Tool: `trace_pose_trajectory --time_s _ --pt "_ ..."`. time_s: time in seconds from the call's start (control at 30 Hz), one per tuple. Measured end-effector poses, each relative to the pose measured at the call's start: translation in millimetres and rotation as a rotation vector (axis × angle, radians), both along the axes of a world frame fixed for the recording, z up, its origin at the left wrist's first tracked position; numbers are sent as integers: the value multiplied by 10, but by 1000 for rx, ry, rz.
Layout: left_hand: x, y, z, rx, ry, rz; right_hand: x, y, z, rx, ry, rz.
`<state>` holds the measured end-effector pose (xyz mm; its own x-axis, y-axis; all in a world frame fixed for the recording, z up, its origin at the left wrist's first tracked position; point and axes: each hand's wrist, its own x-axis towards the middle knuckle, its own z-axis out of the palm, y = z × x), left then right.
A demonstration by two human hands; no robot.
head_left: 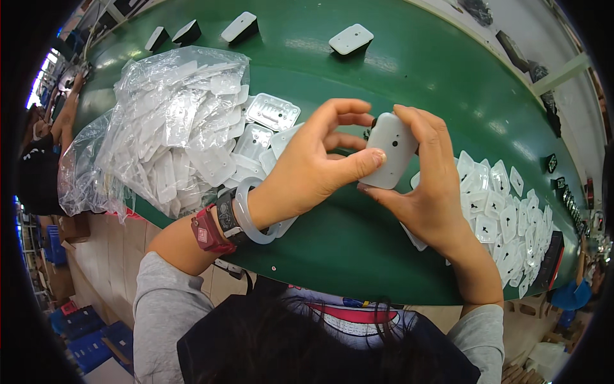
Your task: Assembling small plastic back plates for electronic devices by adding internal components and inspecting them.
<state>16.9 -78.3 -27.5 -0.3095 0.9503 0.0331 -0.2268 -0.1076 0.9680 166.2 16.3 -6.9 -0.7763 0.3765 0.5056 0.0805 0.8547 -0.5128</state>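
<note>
Both of my hands hold a small white plastic housing [391,151] with rounded corners and two small holes, just above the green conveyor belt [384,70]. My left hand [320,160] presses its thumb on the housing's lower edge. My right hand [430,179] wraps the housing from the right, fingers over its top. A pale bangle, a dark band and a red band sit on my left wrist [224,224].
A clear bag of white plastic plates [173,121] lies at left, loose plates [272,112] beside it. A heap of small white plates [499,211] lies at right. Assembled white housings [350,38] ride the belt farther off. Another person [45,147] works at far left.
</note>
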Motion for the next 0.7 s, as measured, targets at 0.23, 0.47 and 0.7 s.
trace_pose_trajectory --time_s 0.23,0.47,0.7 --pt "-18 -32 47 44 -169 -251 -9 -56 -12 24 53 44" --pt "-2 -29 16 81 -122 -206 -34 -76 -57 15 96 45" --pt "-20 -21 -7 86 -99 -195 -42 -65 -90 16 52 41"
